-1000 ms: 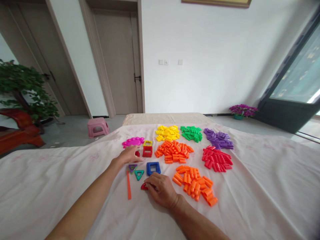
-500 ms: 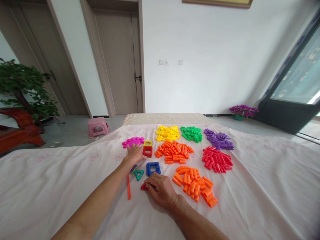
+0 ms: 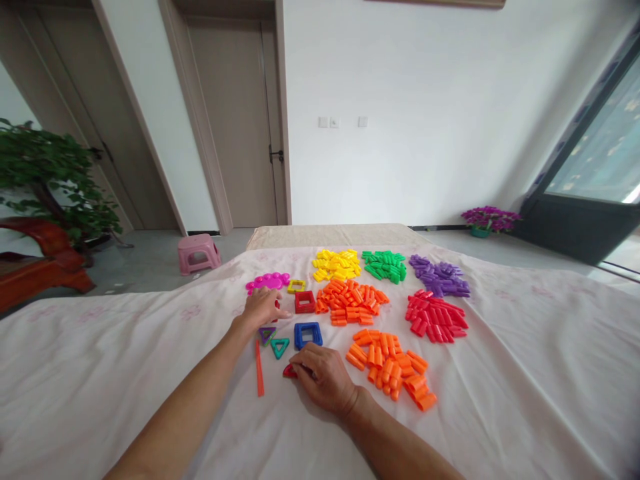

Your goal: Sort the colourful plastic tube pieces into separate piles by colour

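My left hand [image 3: 263, 308] hovers low over the cloth with its thumb stretched to the right, apart from the fingers. A small red piece shows under its fingers; most of it is hidden. Right of it lie stacked red square frame tiles [image 3: 305, 302], with a yellow square frame tile [image 3: 297, 286] behind. My right hand [image 3: 325, 377] is closed on a red triangle tile [image 3: 289, 371] at the cloth. Blue square frame tiles [image 3: 307, 335], a teal triangle tile [image 3: 280, 347], a purple-green triangle tile [image 3: 267, 335] and an orange strip [image 3: 259, 370] lie nearby.
A magenta scalloped piece [image 3: 270, 281] lies beyond my left hand. Piles of orange [image 3: 390, 367], yellow [image 3: 337, 265], green [image 3: 384, 266], purple [image 3: 440, 277] and red [image 3: 436, 318] plastic pieces spread rightward. A pink stool [image 3: 199, 254] stands on the floor.
My left hand has moved slightly left, away from the red square tiles, which now sit farther right. The purple-green triangle is more exposed. My right hand stays in place.
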Tool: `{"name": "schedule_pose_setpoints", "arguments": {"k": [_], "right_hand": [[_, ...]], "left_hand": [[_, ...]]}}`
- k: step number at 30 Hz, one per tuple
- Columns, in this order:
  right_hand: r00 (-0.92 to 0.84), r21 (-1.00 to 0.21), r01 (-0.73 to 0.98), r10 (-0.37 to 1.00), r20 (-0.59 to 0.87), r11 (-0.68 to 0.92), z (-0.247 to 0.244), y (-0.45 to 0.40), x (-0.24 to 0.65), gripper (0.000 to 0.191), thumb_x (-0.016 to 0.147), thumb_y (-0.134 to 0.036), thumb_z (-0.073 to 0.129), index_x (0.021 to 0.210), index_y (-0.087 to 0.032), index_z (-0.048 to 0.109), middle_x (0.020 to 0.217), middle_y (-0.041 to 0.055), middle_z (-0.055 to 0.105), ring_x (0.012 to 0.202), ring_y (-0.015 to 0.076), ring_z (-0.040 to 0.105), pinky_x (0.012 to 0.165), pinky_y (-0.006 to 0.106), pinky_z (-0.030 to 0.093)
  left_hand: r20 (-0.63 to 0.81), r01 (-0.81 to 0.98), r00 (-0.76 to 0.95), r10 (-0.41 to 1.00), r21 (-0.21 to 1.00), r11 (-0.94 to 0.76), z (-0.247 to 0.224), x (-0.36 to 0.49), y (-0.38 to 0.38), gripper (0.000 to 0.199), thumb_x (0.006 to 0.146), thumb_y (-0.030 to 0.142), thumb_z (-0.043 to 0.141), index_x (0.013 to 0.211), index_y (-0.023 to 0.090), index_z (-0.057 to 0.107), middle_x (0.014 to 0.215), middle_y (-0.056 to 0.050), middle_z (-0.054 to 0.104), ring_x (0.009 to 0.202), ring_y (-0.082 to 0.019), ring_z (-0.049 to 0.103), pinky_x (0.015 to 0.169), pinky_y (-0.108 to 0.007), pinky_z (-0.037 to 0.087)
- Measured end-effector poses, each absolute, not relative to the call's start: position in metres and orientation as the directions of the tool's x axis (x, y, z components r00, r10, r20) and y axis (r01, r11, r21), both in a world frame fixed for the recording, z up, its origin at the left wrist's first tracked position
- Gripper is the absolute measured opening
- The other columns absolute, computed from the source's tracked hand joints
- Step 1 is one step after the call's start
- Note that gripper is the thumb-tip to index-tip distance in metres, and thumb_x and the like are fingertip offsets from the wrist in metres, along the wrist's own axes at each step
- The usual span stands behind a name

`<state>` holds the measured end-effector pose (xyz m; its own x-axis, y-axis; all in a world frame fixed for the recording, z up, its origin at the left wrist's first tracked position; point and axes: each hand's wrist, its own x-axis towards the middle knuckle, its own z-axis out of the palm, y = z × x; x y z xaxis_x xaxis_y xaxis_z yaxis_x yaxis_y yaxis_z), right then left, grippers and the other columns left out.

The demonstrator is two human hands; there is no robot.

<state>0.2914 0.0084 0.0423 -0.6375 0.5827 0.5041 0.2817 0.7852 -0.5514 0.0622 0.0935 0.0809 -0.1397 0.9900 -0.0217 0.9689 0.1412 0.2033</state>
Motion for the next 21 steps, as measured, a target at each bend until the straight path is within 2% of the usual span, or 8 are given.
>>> {"name": "schedule_pose_setpoints", "arguments": {"k": [3,6,8,12,16,18,21], "right_hand": [[-0.633,-0.545,0.283,0.58,0.512,0.789,0.043,0.008,0.291,0.019,0.092,-0.016,0.053,0.094,-0.021,0.071,0.085,0.0032,0.069,0.076,0.0134,0.064,0.071,0.022,0.046],[-0.621,-0.548,0.279,0.583,0.524,0.789,0.044,0.008,0.292,0.02,0.093,-0.016,0.051,0.094,-0.021,0.071,0.084,0.0038,0.069,0.076,0.014,0.065,0.07,0.022,0.046],[-0.605,-0.557,0.27,0.589,0.536,0.785,0.044,0.008,0.292,0.02,0.093,-0.017,0.051,0.094,-0.021,0.071,0.084,0.0043,0.069,0.076,0.0145,0.065,0.07,0.023,0.047],[-0.504,-0.606,0.253,0.637,0.583,0.754,0.041,0.01,0.292,0.019,0.094,-0.022,0.053,0.096,-0.021,0.071,0.084,0.0048,0.069,0.075,0.0149,0.064,0.069,0.025,0.048],[-0.308,-0.679,0.275,0.731,0.609,0.681,0.039,0.018,0.296,0.021,0.097,-0.027,0.051,0.099,-0.02,0.07,0.087,0.0057,0.068,0.077,0.016,0.063,0.073,0.027,0.051],[-0.202,-0.707,0.296,0.766,0.611,0.642,0.036,0.024,0.298,0.023,0.098,-0.028,0.048,0.105,-0.021,0.069,0.096,0.0074,0.068,0.086,0.018,0.064,0.078,0.03,0.053],[-0.111,-0.722,0.371,0.8,0.589,0.584,0.029,0.032,0.299,0.031,0.099,-0.027,0.044,0.124,-0.021,0.062,0.118,0.0116,0.064,0.106,0.0217,0.061,0.089,0.037,0.053]], "left_hand": [[-0.061,0.968,-0.126,0.99,0.21,0.136,0.082,0.047,0.088,0.059,0.058,0.045,0.081,0.111,0.023,0.064,0.118,-0.01,0.065,0.11,-0.031,0.059,0.09,-0.036,0.046],[-0.067,0.966,-0.096,0.993,0.236,0.109,0.074,0.046,0.089,0.047,0.061,0.034,0.078,0.104,0.022,0.064,0.108,-0.008,0.068,0.098,-0.026,0.064,0.084,-0.032,0.048],[-0.046,0.962,-0.071,0.996,0.262,0.081,0.068,0.05,0.093,0.043,0.064,0.031,0.075,0.104,0.021,0.064,0.107,-0.008,0.068,0.097,-0.024,0.064,0.084,-0.031,0.047],[-0.008,0.949,-0.059,0.998,0.31,0.059,0.059,0.062,0.103,0.047,0.066,0.034,0.076,0.109,0.019,0.063,0.112,-0.01,0.068,0.103,-0.025,0.064,0.088,-0.031,0.047],[0.005,0.937,-0.091,0.996,0.341,0.083,0.062,0.066,0.098,0.073,0.065,0.039,0.079,0.13,0.02,0.053,0.132,-0.013,0.061,0.12,-0.027,0.058,0.097,-0.03,0.043],[0.005,0.93,-0.135,0.991,0.346,0.125,0.065,0.062,0.088,0.081,0.068,0.041,0.078,0.139,0.019,0.046,0.139,-0.015,0.056,0.128,-0.028,0.053,0.099,-0.03,0.041],[-0.005,0.918,-0.215,0.977,0.34,0.204,0.068,0.051,0.063,0.078,0.075,0.047,0.069,0.142,0.017,0.042,0.139,-0.019,0.054,0.127,-0.031,0.054,0.098,-0.033,0.042]]}}
